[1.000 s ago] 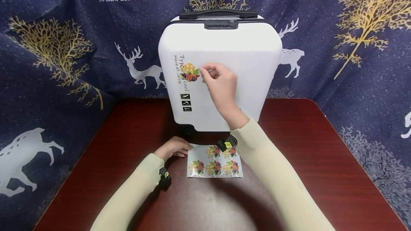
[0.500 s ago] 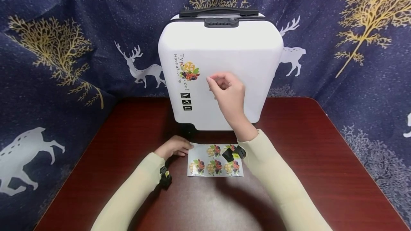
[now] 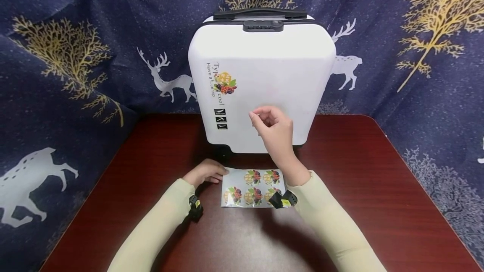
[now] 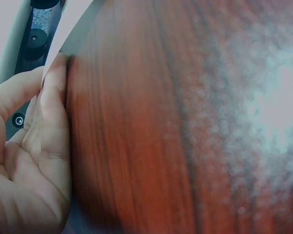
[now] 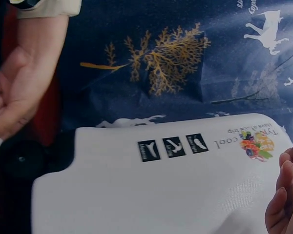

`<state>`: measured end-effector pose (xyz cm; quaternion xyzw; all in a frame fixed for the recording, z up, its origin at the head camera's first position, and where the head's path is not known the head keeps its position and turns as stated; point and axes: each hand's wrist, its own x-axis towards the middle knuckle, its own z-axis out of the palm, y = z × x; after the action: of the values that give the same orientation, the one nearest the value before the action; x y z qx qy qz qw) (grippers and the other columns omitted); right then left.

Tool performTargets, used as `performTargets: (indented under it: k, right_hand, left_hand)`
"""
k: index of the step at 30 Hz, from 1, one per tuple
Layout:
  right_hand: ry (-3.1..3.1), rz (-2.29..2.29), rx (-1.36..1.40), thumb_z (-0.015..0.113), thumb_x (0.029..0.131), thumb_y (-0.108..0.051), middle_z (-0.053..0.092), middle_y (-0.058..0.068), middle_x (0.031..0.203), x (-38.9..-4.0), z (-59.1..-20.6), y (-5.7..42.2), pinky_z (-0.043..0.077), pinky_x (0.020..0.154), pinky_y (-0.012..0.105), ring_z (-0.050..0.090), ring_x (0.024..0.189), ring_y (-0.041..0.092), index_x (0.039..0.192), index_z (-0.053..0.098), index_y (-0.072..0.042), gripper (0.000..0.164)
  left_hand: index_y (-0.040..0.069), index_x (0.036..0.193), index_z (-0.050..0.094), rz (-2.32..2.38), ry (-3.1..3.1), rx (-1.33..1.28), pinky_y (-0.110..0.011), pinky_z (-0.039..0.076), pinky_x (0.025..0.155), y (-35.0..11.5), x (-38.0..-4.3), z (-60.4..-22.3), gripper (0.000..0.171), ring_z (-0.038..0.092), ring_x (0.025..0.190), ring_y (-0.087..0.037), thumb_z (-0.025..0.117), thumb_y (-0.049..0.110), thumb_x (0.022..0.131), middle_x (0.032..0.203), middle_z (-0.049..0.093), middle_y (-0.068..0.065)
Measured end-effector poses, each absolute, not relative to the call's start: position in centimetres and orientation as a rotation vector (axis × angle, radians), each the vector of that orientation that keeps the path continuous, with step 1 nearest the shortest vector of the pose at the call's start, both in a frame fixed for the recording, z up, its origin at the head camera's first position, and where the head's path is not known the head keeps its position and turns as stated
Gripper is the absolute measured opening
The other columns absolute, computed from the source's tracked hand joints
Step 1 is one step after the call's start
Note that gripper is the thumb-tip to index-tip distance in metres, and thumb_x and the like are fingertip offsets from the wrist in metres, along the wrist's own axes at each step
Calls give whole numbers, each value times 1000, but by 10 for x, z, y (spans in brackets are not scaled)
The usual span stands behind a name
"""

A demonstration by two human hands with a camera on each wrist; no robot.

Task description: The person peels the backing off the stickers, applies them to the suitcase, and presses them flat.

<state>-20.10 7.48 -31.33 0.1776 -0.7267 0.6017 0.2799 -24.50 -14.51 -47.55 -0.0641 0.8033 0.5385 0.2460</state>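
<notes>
A white suitcase (image 3: 264, 83) stands upright at the back of the table. A round fruit sticker (image 3: 225, 83) lies over the printed lettering on its left side. My right hand (image 3: 276, 131) hovers in front of the suitcase's lower part, fingers loosely bent, thumb and index tips close together; nothing shows between them. In the right wrist view its fingers (image 5: 285, 192) are apart from the sticker. On the table, a sheet of stickers (image 3: 236, 184) lies flat, its top-left spot bare. My left hand (image 3: 206, 172) pinches the sheet's left corner, thumb on one side and fingers on the other.
The dark red table (image 3: 227, 242) is glossy. Behind it hangs a blue cloth (image 3: 166, 32) with deer and trees. The suitcase has a black handle (image 3: 261, 13) and combination lock (image 3: 263, 26) on top. My right wrist camera (image 3: 281, 200) overlaps the sheet's lower right.
My right hand has drawn away from the sticker on the suitcase, moving down and to the right. The left hand has stayed on the sheet's corner.
</notes>
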Motion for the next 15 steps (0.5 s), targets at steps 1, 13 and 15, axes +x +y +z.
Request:
performTargets:
  k: [1,13,15]
  right_hand:
    - [-1953,1618,475,73,93,-7,68,22,76,-200,-316,75,41,55,17,50,55,2,97,72,4,12]
    - [-2018,1666,455,72,93,-5,66,16,75,-192,-349,85,40,55,18,48,55,1,97,70,3,9]
    - [-2043,1670,437,72,93,-5,66,14,74,-191,-354,87,39,54,19,47,54,2,96,70,3,8]
  left_hand:
    - [-7,109,70,1472,2189,-174,-22,58,65,-145,-245,-475,28,67,72,-8,73,12,89,90,73,-3]
    - [-6,108,70,1455,2196,-152,-23,59,67,-146,-246,-477,28,68,75,-9,74,14,89,93,73,-4]
    - [-6,108,70,1453,2198,-145,-23,59,68,-146,-246,-477,28,68,75,-9,74,14,89,92,73,-4]
